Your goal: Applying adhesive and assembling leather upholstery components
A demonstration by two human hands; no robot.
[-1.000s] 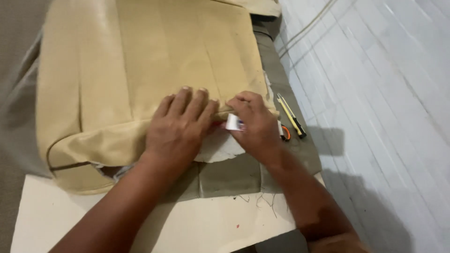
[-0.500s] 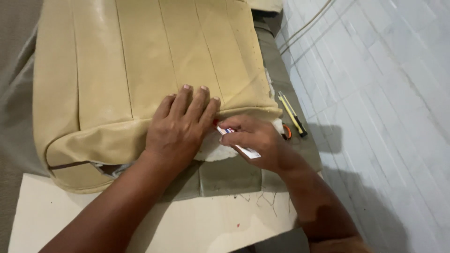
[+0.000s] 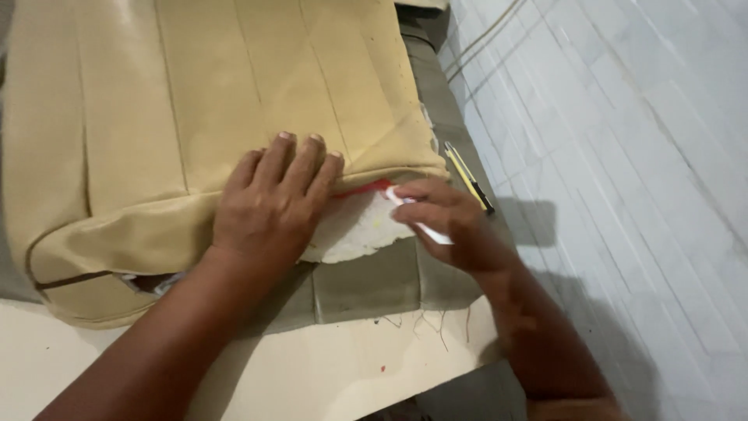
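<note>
Nearest the camera lies a pale cream flat board (image 3: pixel 257 374) with a few loose threads and a small red speck on it, and both forearms reach across it from the bottom edge. On the board rests an olive-grey stitched fabric panel (image 3: pixel 374 284), its seams visible between the two wrists. Above that, the left hand (image 3: pixel 273 206) lies palm down with its fingers spread and flat, pressing on the front edge of a large tan upholstered seat cover (image 3: pixel 195 101) with sewn vertical seams. Just to the right, the right hand (image 3: pixel 448 218) is curled, its fingers pinched around a small white stick-like tool (image 3: pixel 421 224) that slants down towards the wrist; its upper tip sits at the cover's edge, where a thin streak of red (image 3: pixel 365 189) shows. Between the two hands a patch of white foam-like backing (image 3: pixel 354 230) is exposed under the lifted tan edge. At the cover's lower left corner a dark brown strip (image 3: pixel 70 279) runs along an opening. Further right, a yellow and black pen-shaped tool (image 3: pixel 467 176) lies on the grey fabric beside the cover, well apart from the fingers. Beyond it spreads a floor of pale grey tiles (image 3: pixel 623 117), with a thin cable (image 3: pixel 487 35) crossing it near the top.
</note>
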